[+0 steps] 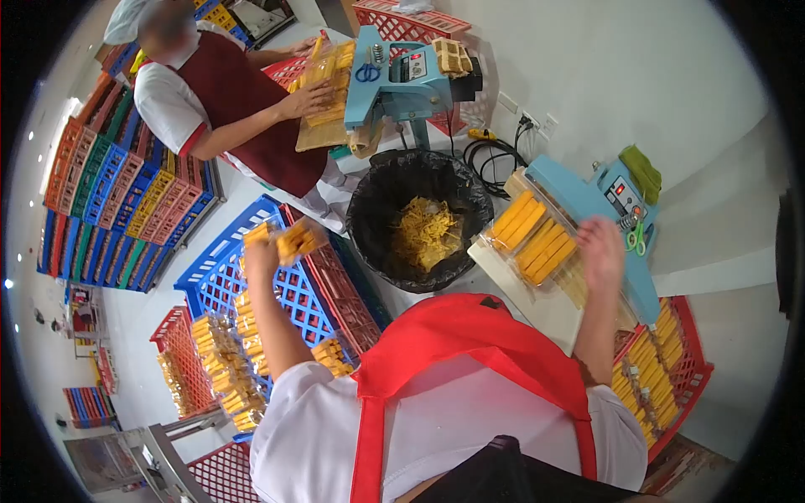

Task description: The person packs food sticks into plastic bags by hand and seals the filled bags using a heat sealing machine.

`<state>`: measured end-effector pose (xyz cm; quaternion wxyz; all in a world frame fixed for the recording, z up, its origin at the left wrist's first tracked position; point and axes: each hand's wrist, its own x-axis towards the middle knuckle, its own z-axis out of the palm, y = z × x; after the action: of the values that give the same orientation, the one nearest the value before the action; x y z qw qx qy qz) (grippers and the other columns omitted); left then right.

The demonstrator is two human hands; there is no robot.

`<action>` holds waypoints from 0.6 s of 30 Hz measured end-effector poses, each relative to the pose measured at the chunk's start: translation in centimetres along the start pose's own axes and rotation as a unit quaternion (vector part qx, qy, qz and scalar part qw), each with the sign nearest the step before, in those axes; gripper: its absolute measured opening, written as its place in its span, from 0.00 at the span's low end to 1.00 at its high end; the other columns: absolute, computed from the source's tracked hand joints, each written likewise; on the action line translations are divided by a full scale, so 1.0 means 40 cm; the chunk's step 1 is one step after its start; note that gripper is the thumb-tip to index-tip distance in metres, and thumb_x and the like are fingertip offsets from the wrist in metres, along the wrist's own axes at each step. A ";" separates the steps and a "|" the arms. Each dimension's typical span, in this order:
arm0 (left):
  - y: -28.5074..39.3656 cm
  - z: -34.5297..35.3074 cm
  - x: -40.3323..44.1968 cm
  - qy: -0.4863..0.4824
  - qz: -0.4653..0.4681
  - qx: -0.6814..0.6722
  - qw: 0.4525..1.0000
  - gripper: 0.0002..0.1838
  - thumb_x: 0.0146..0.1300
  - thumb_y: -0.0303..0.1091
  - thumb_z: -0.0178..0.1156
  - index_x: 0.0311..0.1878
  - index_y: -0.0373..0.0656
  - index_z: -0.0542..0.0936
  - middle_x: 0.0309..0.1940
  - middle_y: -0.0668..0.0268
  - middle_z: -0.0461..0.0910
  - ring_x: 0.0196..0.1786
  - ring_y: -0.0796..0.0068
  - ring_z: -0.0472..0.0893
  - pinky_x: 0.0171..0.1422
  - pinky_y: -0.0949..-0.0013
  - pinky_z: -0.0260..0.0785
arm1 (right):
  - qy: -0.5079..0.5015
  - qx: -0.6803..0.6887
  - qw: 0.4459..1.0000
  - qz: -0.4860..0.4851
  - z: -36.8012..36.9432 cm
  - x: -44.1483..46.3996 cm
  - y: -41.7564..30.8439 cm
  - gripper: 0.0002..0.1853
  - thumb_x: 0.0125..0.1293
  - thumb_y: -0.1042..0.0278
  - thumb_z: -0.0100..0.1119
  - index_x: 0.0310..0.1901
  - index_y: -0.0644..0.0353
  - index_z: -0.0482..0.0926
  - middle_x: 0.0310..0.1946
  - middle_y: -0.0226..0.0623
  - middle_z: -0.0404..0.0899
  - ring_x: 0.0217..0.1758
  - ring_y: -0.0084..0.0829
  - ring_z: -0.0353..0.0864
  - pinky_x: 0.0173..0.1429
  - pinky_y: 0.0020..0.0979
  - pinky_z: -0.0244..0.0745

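My left hand (pixel 262 256) is closed on a clear pack of yellow sticks (pixel 295 241), held above a blue crate (pixel 220 267). More yellow sticks show beside its fingers. Several similar packs (pixel 225 360) lie in and over that crate. On the right, my right hand (pixel 601 245) is at the edge of a clear bag of yellow sticks (pixel 530 236). This bag lies flat on a pale board (pixel 545 306) before a light-blue sealing machine (pixel 579 191). Blur hides the right fingers, so their grip cannot be made out.
A black-lined bin (pixel 365 210) with yellow scraps stands between both work spots. Across from me, a co-worker (pixel 243 109) handles packs at another blue sealer (pixel 394 88). Green scissors (pixel 637 238) lie on my machine. A red crate (pixel 692 369) of packs is at right; stacked crates (pixel 126 189) stand left.
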<state>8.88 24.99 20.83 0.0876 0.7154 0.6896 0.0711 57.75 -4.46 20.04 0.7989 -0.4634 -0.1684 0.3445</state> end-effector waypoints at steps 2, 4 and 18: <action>0.122 -0.021 0.003 0.018 0.066 -0.025 0.997 0.20 0.54 0.43 0.46 0.28 0.33 0.77 0.27 0.48 0.76 0.34 0.52 0.76 0.40 0.58 0.66 | -0.062 -0.057 0.994 0.073 0.161 0.024 0.029 0.15 0.59 0.60 0.51 0.42 0.63 0.70 0.34 0.38 0.74 0.34 0.26 0.73 0.38 0.26 0.68; 0.241 -0.080 -0.005 -0.036 0.113 -0.147 0.982 0.18 0.55 0.41 0.47 0.28 0.33 0.76 0.24 0.53 0.76 0.29 0.61 0.75 0.36 0.65 0.66 | -0.154 -0.053 0.979 0.119 0.278 0.046 0.072 0.17 0.60 0.59 0.50 0.47 0.61 0.69 0.36 0.39 0.73 0.33 0.28 0.72 0.41 0.28 0.69; 0.727 -0.279 0.040 -0.357 0.336 -0.666 0.563 0.24 0.58 0.51 0.45 0.44 0.37 0.70 0.41 0.57 0.73 0.42 0.70 0.74 0.43 0.71 0.67 | -0.335 0.303 0.860 0.239 0.403 0.107 0.097 0.32 0.57 0.38 0.37 0.55 0.55 0.64 0.47 0.44 0.70 0.41 0.46 0.75 0.30 0.40 0.76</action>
<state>34.79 25.89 38.15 0.7478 0.6011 0.0695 0.2732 49.75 9.92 24.77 0.6883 -0.0813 -0.1976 0.6933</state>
